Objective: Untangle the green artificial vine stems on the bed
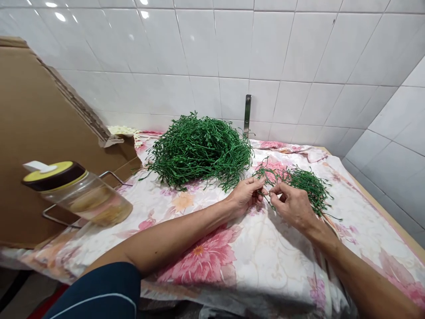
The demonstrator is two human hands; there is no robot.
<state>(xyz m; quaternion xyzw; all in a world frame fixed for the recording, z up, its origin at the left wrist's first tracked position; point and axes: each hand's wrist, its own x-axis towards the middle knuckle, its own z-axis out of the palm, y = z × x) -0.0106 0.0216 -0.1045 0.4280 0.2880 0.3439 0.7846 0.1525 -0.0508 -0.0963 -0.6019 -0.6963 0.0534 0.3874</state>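
You seem to be at home, though a small workshop is possible: flowered cloth (pixel 282 268) covers your table (pixel 395 226), white tiles (pixel 232 48) line the walls, and a bottle (pixel 102 201) shares your space with cardboard (pixel 40 133) and heaped green stems (pixel 199 150).

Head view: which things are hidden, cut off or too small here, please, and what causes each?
All in the head view:
- Thin green stems: partly covered by the left hand's grip.
- Right hand's grip: whether it pinches a stem is too small to tell.
- Cloth: partly hidden under the large green pile.
- Cardboard: cut off by the left edge.
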